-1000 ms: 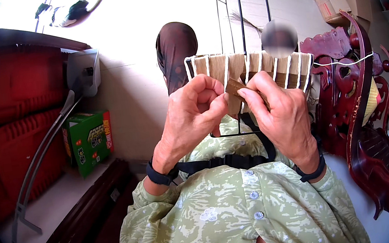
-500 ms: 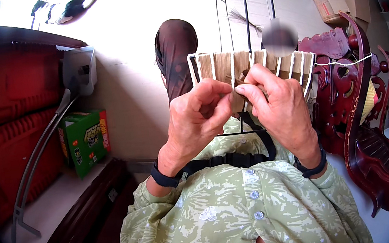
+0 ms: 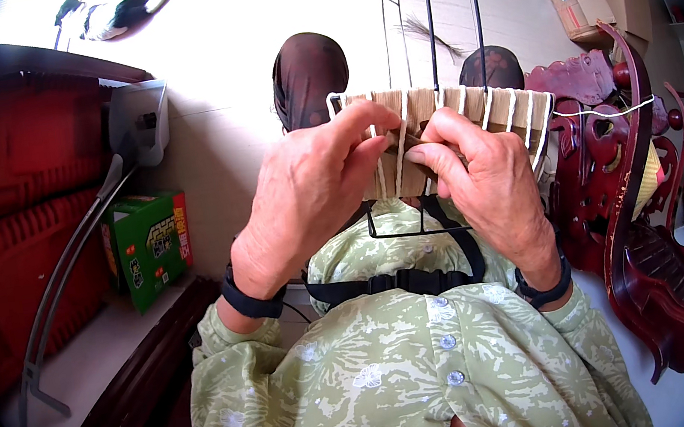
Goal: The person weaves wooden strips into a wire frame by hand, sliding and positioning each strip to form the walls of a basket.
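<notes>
A tan woven panel (image 3: 508, 109) of fine strands, crossed by several white cords (image 3: 401, 147), is mounted on a thin black metal frame (image 3: 430, 22) in front of my body. Over the panel's left half, my left hand (image 3: 303, 180) has its thumb and forefinger pinched together. Just right of the panel's middle, my right hand (image 3: 485, 169) pinches a thin brown strip (image 3: 415, 142) between thumb and bent forefinger. The strip runs between the two hands, against a white cord; its far end is hidden by my fingers.
To the right stands a dark red carved wooden chair (image 3: 617, 203), with a white string tied to it. Open cardboard boxes (image 3: 591, 3) lie behind. On the left are red plastic crates (image 3: 35, 245), a green box (image 3: 149, 247) and a grey metal bar (image 3: 67, 288).
My left hand has moved left and slightly up along the panel, its wrist swinging outward. My right hand stays nearly in place, and more of the panel's lower left shows.
</notes>
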Demonstrator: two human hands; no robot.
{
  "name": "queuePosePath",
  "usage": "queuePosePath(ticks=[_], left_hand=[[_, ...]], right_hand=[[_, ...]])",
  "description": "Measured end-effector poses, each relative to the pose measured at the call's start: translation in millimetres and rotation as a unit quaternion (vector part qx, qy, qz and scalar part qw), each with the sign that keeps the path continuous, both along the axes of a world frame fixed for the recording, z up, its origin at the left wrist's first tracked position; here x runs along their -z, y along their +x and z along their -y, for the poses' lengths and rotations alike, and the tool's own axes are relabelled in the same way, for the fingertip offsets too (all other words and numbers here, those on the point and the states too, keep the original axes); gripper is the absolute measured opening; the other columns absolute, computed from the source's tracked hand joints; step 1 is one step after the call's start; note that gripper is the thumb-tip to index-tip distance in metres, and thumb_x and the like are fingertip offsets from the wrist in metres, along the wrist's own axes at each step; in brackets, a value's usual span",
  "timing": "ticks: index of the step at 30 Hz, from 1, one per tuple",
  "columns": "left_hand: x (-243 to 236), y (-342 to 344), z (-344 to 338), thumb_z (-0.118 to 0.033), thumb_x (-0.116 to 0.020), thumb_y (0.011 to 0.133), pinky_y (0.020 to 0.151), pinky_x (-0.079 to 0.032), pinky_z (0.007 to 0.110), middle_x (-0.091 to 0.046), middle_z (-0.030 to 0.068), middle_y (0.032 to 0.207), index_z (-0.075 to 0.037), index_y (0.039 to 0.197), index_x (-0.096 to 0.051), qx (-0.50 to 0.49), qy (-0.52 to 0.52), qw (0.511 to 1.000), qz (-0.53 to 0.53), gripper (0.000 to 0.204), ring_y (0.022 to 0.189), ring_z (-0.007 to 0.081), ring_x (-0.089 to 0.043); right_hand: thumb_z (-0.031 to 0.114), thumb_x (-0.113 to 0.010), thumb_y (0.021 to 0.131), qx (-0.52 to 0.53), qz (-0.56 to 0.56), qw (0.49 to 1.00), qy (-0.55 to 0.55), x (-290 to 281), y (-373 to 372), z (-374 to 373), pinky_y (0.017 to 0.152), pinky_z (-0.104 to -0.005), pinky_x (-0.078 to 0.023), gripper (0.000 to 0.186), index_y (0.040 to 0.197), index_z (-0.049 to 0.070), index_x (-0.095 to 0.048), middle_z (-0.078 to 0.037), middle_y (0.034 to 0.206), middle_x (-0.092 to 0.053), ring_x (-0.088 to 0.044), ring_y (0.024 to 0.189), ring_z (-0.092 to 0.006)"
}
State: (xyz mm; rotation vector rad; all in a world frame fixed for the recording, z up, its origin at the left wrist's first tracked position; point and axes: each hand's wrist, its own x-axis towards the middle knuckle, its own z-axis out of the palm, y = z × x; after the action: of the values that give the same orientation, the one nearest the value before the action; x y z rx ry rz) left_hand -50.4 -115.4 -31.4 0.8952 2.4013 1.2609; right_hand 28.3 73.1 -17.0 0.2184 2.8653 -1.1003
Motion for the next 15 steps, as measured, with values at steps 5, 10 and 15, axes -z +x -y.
queuePosePath(ticks=[5, 10, 15], left_hand=[[-13.4, -10.5, -6.2, -0.011, -0.071, 0.092, 0.051, -0.047, 0.032, -0.064, 0.0077, 0.067, -0.002, 0.098, -0.062, 0.025, -0.046, 0.998, 0.040, 0.014, 0.049, 0.0167, -0.059], [-15.8, -14.8, -9.4, -0.009, -0.071, 0.091, 0.053, -0.048, 0.033, -0.064, 0.0081, 0.068, -0.001, 0.094, -0.060, 0.028, -0.055, 0.994, 0.087, 0.013, 0.052, 0.0172, -0.062], [-28.8, -2.1, 4.4, -0.005, -0.072, 0.087, 0.060, -0.050, 0.031, -0.067, 0.0060, 0.078, -0.001, 0.094, -0.063, 0.007, -0.068, 0.997, -0.048, 0.012, 0.063, 0.0172, -0.064]], right_hand=[[0.026, -0.071, 0.097, 0.004, -0.003, 1.000, -0.011, -0.2, 0.4, 0.7, 0.058, -0.0466, -0.052, 0.021, 0.093, 0.008, -0.060, -0.015, 0.066, -0.065, -0.068, 0.066, -0.0383], [0.022, -0.076, 0.092, 0.010, -0.014, 1.000, 0.012, -18.8, 9.8, -4.5, 0.063, -0.0451, -0.052, 0.022, 0.094, 0.006, -0.061, -0.014, 0.080, -0.068, -0.069, 0.072, -0.0355], [0.018, -0.083, 0.080, -0.028, -0.158, 0.977, 0.142, -8.2, 13.0, -3.1, 0.069, -0.0410, -0.049, 0.025, 0.086, 0.009, -0.060, -0.007, 0.083, -0.057, -0.062, 0.076, -0.0284]])
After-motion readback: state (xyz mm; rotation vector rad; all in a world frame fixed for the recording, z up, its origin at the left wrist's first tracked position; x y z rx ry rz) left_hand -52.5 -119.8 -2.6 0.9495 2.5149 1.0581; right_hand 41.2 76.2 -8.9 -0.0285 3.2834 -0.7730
